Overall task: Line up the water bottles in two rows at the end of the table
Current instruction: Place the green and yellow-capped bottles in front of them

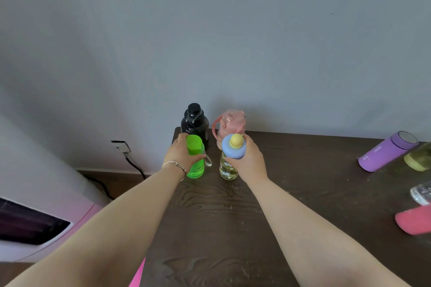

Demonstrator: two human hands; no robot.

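A black bottle (195, 121) and a pink bottle with a handle (230, 123) stand side by side at the table's far left end, against the wall. In front of the black one, my left hand (180, 152) grips a green bottle (195, 158) that stands upright on the table. My right hand (248, 161) grips a clear patterned bottle with a blue lid and yellow knob (231, 155), upright in front of the pink one. Each hand wraps the upper part of its bottle.
On the dark wooden table (221, 216), at the right, stand a purple bottle (387, 151), an olive-green bottle (418, 158), a clear bottle (422, 192) and a pink-red bottle (414, 220). A wall socket with a cable (121, 147) and a pink-white appliance (42, 223) are left of the table.
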